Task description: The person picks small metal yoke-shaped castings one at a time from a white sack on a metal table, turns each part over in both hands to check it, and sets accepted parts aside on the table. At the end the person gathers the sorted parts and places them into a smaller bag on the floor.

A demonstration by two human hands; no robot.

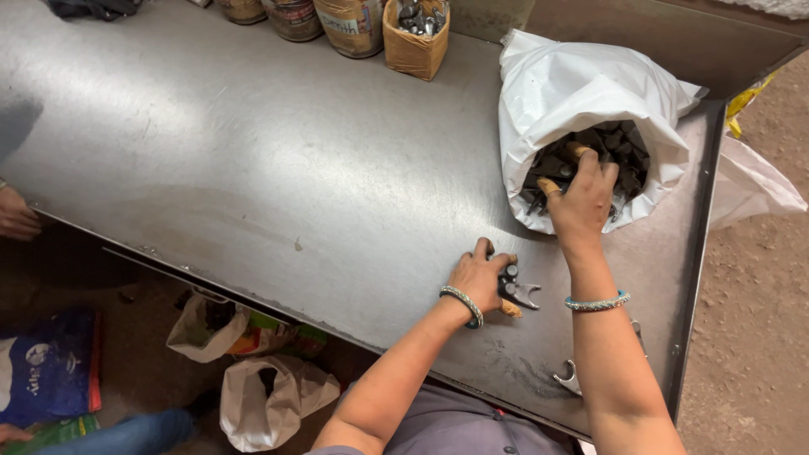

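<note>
Two containers hold metal parts: a white plastic sack (581,93) at the right end of the steel table (278,168), full of dark metal pieces (619,147), and a small cardboard box (415,44) at the back edge with shiny bits inside. Jars (350,25) stand beside the box. The right hand (583,202) reaches into the sack's mouth, fingers curled among the pieces. The left hand (480,278) lies on the table, closed loosely over a small dark metal part (516,289).
</note>
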